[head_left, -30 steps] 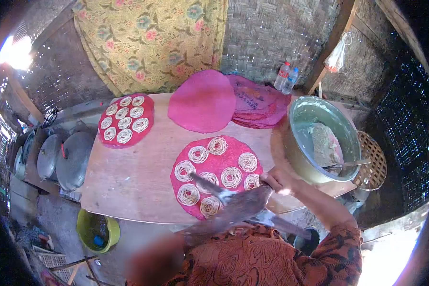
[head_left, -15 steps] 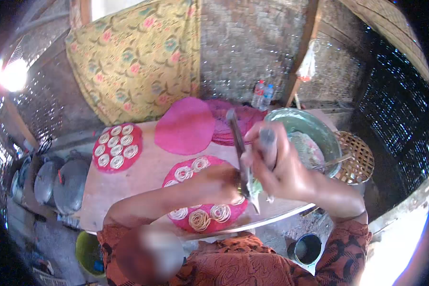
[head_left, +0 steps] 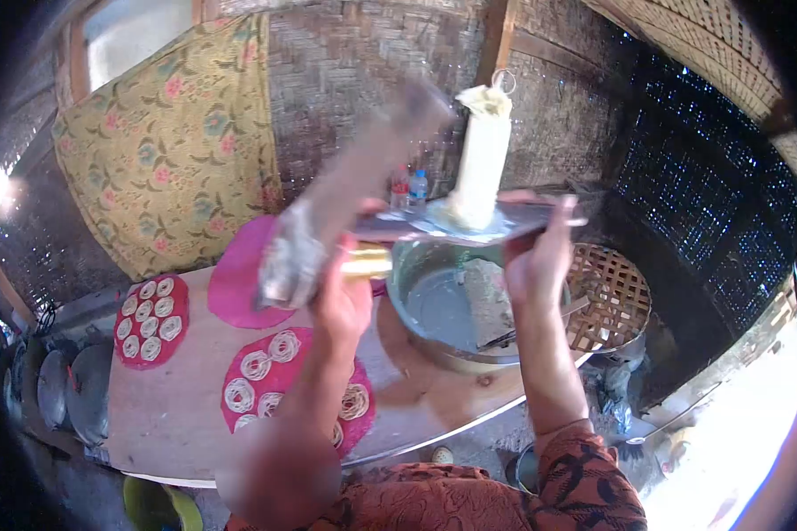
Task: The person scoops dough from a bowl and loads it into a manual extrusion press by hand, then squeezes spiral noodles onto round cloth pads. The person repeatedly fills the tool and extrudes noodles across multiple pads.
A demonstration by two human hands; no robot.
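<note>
My left hand (head_left: 341, 296) is closed around a motion-blurred wooden bar (head_left: 354, 168), with a brass-coloured cylinder (head_left: 366, 263) beside its fingers. My right hand (head_left: 540, 257) grips the right end of a second, dark wooden board (head_left: 398, 227), held level over the basin. On that board stands an upright white cylinder (head_left: 484, 159) with ragged pale dough at its top. The board's left end reaches my left fingers; whether they hold it too I cannot tell. Below my left forearm lies a pink round sheet (head_left: 232, 365) carrying pale noodle-like coils (head_left: 255, 365).
A green basin (head_left: 416, 341) holds a pale dough lump (head_left: 489, 305). Right of it is a woven basket (head_left: 607, 301). Another pink sheet with coils (head_left: 150, 323) lies at the table's left. Two bottles (head_left: 409, 188) stand by the wall; dark pots (head_left: 84, 389) are at far left.
My hands have risen from over the near pink sheet and moved apart. The wooden pieces are now separated, exposing the white cylinder. The view has swung to the right.
</note>
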